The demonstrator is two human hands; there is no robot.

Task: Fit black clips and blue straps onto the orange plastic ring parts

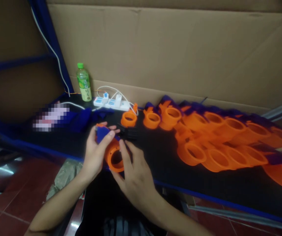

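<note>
My left hand (95,152) and my right hand (134,175) together hold an orange plastic ring part (115,158) with a blue piece (103,133) on its top, just above the near edge of the black table (155,157). The left thumb and fingers wrap the blue piece and the ring's left side. My right hand's fingers press the ring's right side and rim. A small black part (128,132) lies on the table just behind the hands.
Several orange ring parts (214,144) with blue pieces cover the table's right half. A green bottle (84,82) and a white power strip (111,103) with cables stand at the back left. Cardboard walls (170,49) rise behind. Red tiled floor lies below left.
</note>
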